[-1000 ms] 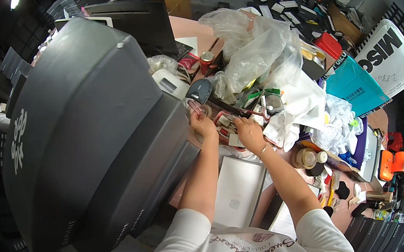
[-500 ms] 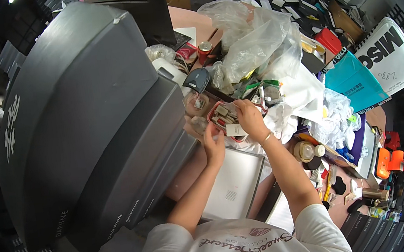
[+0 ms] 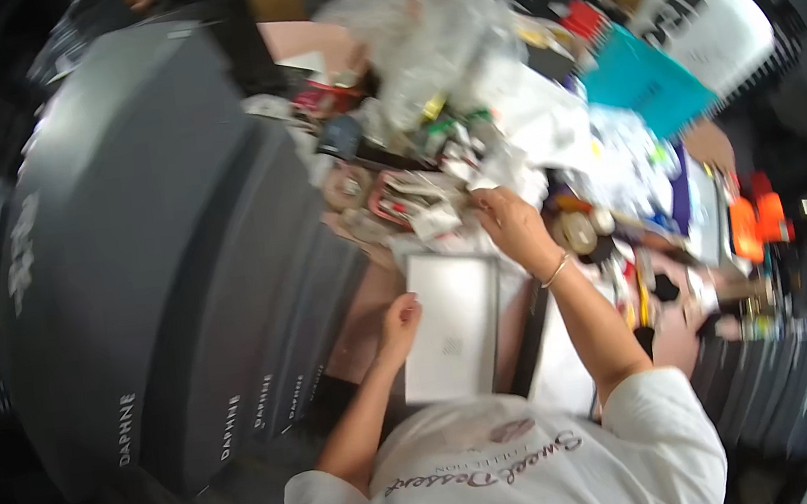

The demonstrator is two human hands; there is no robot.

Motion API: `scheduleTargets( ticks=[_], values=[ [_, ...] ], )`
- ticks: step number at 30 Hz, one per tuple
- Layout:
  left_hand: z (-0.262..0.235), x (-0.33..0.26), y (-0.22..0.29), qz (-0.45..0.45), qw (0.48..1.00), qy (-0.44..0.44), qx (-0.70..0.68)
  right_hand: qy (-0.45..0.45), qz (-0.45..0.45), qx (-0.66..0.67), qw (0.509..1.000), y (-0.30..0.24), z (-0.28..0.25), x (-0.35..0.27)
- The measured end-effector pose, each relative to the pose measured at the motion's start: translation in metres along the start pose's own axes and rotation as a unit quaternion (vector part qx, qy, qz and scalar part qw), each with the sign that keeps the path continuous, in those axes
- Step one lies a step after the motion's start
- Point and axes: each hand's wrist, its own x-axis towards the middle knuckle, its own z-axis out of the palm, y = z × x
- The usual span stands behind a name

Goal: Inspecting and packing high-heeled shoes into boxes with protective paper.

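At a flat white box's (image 3: 446,332) left edge, with left hand (image 3: 399,327) half-curled. Just right of a red-rimmed container (image 3: 376,198), with right hand (image 3: 513,224) bunched. Too blurred to tell whether grasping anything in either.

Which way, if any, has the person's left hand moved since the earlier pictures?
Yes: judged against the red-rimmed container, the left hand has moved away from it, toward the person's body, beside the flat white box.
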Motion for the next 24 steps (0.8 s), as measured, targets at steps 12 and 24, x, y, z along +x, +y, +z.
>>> scheduleTargets(
  ticks=[12,24],
  values=[
    [0.099,-0.106,0.067,0.142,0.917,-0.329,0.174,0.060,0.272,-0.222,0.934,0.052,-0.059,-0.352],
    [0.233,-0.196,0.095,0.090,0.759,-0.586,0.269,0.107,0.066,0.136,0.983,0.026,-0.073,-0.320]
  ],
)
